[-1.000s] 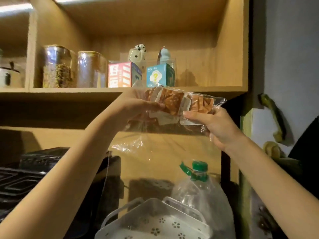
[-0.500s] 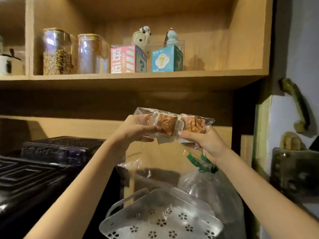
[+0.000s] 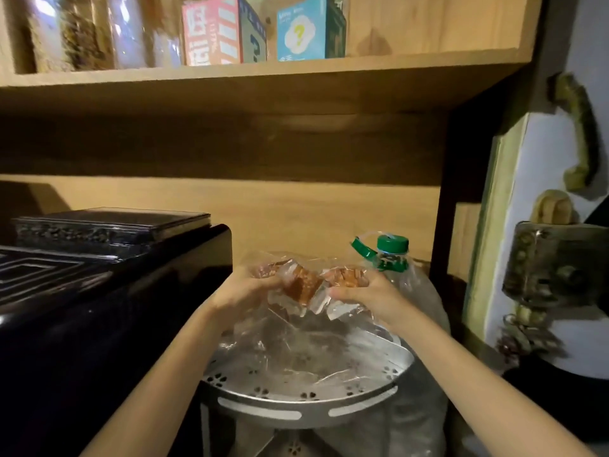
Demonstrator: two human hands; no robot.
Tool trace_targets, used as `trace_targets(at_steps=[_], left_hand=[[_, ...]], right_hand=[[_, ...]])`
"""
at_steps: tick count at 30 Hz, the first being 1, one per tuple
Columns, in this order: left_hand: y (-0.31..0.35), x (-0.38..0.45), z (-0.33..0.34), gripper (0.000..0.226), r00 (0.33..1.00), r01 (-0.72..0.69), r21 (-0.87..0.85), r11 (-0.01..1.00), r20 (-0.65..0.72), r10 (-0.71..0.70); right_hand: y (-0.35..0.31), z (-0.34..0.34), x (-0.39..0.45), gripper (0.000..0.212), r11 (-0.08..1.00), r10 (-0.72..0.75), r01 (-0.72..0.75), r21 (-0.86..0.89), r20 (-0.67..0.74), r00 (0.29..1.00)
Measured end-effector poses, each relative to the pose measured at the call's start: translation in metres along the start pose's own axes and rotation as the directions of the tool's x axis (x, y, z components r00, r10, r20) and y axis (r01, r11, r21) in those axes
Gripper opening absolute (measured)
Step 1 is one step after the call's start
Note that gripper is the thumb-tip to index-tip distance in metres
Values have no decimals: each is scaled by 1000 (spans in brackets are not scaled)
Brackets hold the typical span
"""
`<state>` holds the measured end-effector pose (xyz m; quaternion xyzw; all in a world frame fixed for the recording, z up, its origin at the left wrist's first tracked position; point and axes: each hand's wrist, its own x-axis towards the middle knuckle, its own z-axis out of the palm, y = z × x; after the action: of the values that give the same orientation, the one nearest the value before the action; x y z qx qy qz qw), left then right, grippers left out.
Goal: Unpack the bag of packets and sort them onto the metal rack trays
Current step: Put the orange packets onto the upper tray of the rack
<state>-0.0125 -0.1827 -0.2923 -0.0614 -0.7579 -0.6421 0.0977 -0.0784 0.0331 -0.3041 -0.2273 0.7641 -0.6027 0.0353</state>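
Note:
A clear plastic bag (image 3: 296,328) holds several orange-brown packets (image 3: 301,285) bunched at its top. My left hand (image 3: 240,288) grips the bag's left side and my right hand (image 3: 365,293) grips its right side, both closed on the plastic around the packets. The loose lower part of the bag drapes onto the top tray of the metal rack (image 3: 306,395), a round silver tray with flower-shaped holes, straight below my hands. A lower part of the rack shows beneath it in shadow.
A big clear water bottle (image 3: 418,291) with a green cap stands right behind the rack. A black appliance (image 3: 108,291) fills the left. Above, a wooden shelf (image 3: 263,80) carries jars and two small boxes. A wall with hanging objects is on the right.
Both hands have brought the bag of packets down from shelf height to just above the rack's top tray. The bag's bottom now rests on the tray.

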Motion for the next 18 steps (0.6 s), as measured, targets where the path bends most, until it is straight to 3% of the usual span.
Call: trace_targets(at_steps=[2,4,6,10,14,18], left_hand=[[-1,-1,3,32,996,38,-146,989,86,-26],[-1,-3,5,33,996,50,-192,980,86,-34],[2,-6,6,33,998,25,-179,984,53,-16],[17,-11,4,30,996,-39,-105,994,71,46],[30,-10,-5,37,989,-102,26,994,114,98],[38,-10,-11,35,986,-151,38,988,73,148]], right_hand=[[2,-2,-2,88,993,13,-17,116,38,999],[1,-4,-4,67,959,7,-34,282,95,995],[-4,-7,-5,43,947,-5,-32,320,114,993],[-11,-17,-3,22,915,-60,51,399,10,998],[-23,-22,-7,26,938,-126,138,318,-58,990],[-30,-26,-8,25,938,-203,219,269,-86,975]])
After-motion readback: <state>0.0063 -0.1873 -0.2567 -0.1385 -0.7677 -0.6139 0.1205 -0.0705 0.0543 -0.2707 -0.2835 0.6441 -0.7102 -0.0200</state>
